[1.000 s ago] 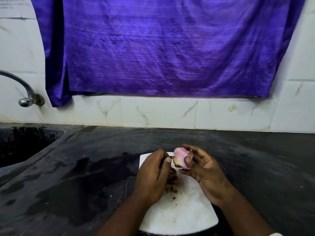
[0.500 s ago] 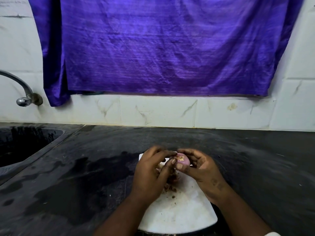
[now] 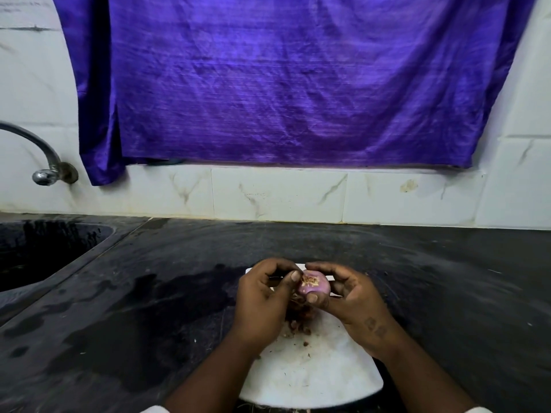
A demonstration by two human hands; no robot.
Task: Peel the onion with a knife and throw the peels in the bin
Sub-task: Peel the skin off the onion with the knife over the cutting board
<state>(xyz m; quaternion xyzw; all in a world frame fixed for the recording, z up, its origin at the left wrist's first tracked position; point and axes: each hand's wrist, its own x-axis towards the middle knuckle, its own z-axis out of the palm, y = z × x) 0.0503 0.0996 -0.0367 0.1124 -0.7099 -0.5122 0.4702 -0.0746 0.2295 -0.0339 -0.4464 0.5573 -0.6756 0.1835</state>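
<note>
Above the peels (image 3: pixel 299 318), both hands (image 3: pixel 262 302) (image 3: pixel 354 302) hide the onion (image 3: pixel 314 286) partly.

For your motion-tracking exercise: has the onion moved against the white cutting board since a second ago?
Yes. The onion has dropped lower, from above the far edge of the white cutting board to just over it, root end now facing the camera.

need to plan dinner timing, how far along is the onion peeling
Mostly peeled: the onion shows smooth pink flesh, and brown peels lie on the white board. In hand: right hand holds it while the left hand picks at the root end. Left: binning the peels; no bin or knife is visible.
</note>
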